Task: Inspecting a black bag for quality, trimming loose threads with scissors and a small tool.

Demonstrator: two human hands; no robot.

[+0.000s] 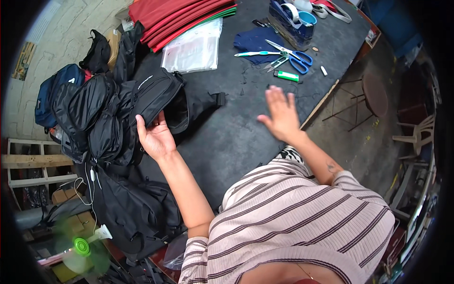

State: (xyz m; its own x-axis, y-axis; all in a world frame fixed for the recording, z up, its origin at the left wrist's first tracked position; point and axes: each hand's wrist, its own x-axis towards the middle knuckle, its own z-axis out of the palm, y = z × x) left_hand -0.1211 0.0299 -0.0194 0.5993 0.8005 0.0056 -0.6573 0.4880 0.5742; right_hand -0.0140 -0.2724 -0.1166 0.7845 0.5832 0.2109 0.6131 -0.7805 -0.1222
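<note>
My left hand point(158, 138) grips the lower edge of a black waist bag point(156, 92), thumb outside and fingers curled into the fold. The bag's opening gapes toward the right, and a strap with a buckle point(219, 99) trails from it over the dark table. My right hand point(283, 116) is empty, palm down with fingers apart, over the table near its right edge. Beyond it are a green lighter point(286, 75), blue-handled scissors point(298, 60), small thread snips point(279, 62) and a teal-and-white toothbrush-like stick point(253, 54), partly on navy cloth point(253, 40).
Several black bags point(82, 106) and a navy bag point(54, 94) are heaped at left. Folded red fabric point(182, 21) and clear plastic bags point(191, 49) lie at the back. A navy tray point(293, 28) stands far right. A green fan point(82, 246) spins lower left; a stool point(375, 94) stands right.
</note>
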